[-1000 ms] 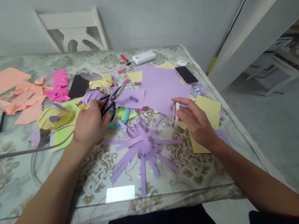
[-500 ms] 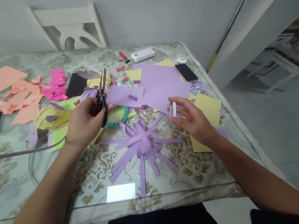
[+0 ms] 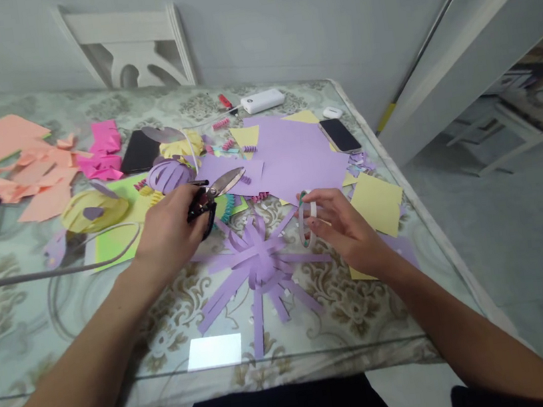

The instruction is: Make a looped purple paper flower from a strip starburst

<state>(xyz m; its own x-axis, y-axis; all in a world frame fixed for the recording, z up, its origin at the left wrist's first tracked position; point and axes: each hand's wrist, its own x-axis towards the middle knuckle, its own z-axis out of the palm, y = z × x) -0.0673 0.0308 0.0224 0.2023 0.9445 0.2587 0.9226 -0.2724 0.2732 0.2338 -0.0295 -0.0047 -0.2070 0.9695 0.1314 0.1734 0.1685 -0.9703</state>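
My left hand [image 3: 171, 227] is closed round the black handles of a pair of scissors [image 3: 223, 184], whose blades point up and to the right. My right hand [image 3: 348, 228] grips a roll of tape [image 3: 303, 222] between thumb and fingers, tilted on its edge above the table. Between and below the hands lies a purple paper-strip shape [image 3: 260, 259], its strips woven in the middle and spreading outward. Tiny white bits are scattered around it. Behind, a large purple sheet [image 3: 297, 149] lies with a smaller purple piece beneath the scissor tips.
Yellow sheets [image 3: 377, 205] and a phone [image 3: 340, 134] lie at the right. A yellow paper ball [image 3: 93, 210], a purple paper ball [image 3: 170, 175] and crumpled peach paper [image 3: 38, 175] fill the left. A white power bank [image 3: 262, 101] trails a cable. A grey cable [image 3: 59, 274] crosses the left side.
The scissors have swung from pointing upward to pointing right, and my left hand has moved rightward. The tape roll has turned in my right hand, showing more of its ring, and shifted slightly left.
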